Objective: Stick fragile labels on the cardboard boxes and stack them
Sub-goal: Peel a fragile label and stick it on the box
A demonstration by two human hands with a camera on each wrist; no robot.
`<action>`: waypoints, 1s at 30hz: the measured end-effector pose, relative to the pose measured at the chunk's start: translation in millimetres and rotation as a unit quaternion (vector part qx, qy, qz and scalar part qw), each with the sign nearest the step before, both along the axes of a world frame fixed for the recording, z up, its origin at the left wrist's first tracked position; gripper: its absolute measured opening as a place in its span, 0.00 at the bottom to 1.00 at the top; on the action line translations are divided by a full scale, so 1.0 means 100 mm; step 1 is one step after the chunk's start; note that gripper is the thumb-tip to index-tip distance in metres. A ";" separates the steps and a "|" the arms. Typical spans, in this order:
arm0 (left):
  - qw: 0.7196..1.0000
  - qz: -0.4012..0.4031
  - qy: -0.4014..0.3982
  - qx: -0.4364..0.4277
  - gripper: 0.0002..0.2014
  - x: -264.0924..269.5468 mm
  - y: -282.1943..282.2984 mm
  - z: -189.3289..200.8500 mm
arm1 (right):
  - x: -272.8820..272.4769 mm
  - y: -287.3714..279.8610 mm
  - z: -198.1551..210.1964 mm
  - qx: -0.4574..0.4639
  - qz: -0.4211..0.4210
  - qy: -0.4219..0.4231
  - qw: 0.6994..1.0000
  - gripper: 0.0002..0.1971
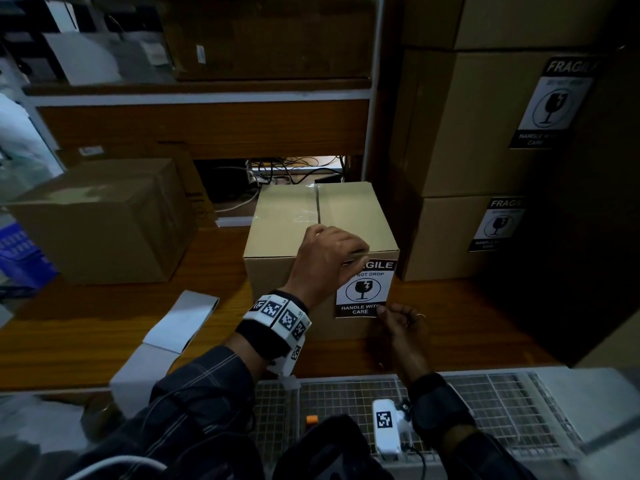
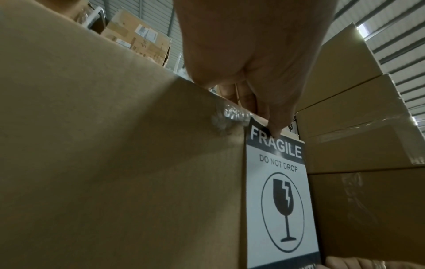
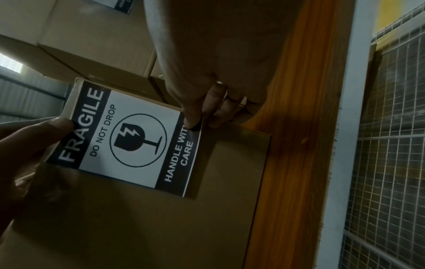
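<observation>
Far left: a blue crate [image 1: 20,254] at the bench's left edge
Left box: a plain cardboard box [image 1: 104,220] on the wooden bench [image 1: 86,327], well apart from the one being labelled
Paper: white backing sheets [image 1: 180,320] lie on the bench in front of the left box, one curling up at its far end
Shelf: a rack [image 1: 207,91] behind the bench holds more cartons; cables [image 1: 287,171] hang in the gap below it
Middle box: a taped box [image 1: 291,216] stands on the bench in front of the person, its near face toward them
Label: a black and white fragile label [image 1: 363,289] sits on the right part of that near face, just under the top edge, reading FRAGILE, DO NOT DROP, HANDLE WITH CARE, with a broken glass symbol
Left hand: the left hand [image 1: 325,258] reaches over the box's top front edge, its thumb pressing the label's top black band while the curled fingers rest on the box top
Right hand: the right hand [image 1: 401,323] pinches the label's bottom right corner between thumb and forefinger, that corner lifted slightly off the cardboard; there is a ring on one finger
Right stack: a stack [image 1: 485,150] of boxes stands just right of the middle box, two of them with fragile labels on their near faces
Foreground: a wire mesh panel [image 1: 485,403] lies below the bench edge
</observation>
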State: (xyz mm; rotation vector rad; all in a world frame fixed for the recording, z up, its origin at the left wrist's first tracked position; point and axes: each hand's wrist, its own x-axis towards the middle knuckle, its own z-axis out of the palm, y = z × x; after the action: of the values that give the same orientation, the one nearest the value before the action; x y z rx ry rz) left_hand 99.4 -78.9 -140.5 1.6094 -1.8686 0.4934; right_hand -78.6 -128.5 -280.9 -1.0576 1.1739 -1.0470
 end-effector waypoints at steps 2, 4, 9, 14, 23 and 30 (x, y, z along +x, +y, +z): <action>1.000 -0.001 0.002 0.002 0.11 0.00 0.00 0.00 | 0.01 0.01 0.02 -0.016 -0.006 -0.004 1.000 0.16; 1.000 -0.003 0.006 0.004 0.11 0.00 0.01 0.01 | 0.01 0.01 0.03 -0.039 -0.007 0.019 0.999 0.15; 1.000 -0.001 0.009 0.010 0.10 0.00 0.03 0.02 | -0.09 -0.03 0.00 -0.096 0.027 0.123 0.987 0.14; 0.998 0.032 -0.058 0.015 0.21 -0.05 0.10 -0.05 | -0.15 -0.15 0.30 -0.234 0.055 0.141 0.960 0.28; 0.977 0.116 -0.179 0.021 0.40 -0.12 0.17 -0.29 | -0.08 -0.37 1.00 -0.332 0.099 0.086 0.934 0.15; 0.981 0.130 -0.143 0.005 0.51 0.03 0.32 -0.23 | -0.14 -0.36 0.79 -0.326 0.097 0.075 0.937 0.10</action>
State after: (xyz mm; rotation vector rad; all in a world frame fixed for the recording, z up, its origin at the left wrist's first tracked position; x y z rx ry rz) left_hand 102.9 -46.8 -163.9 1.8834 -1.8683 0.8700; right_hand -92.3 -164.1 -202.2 -1.7599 0.8189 -1.2463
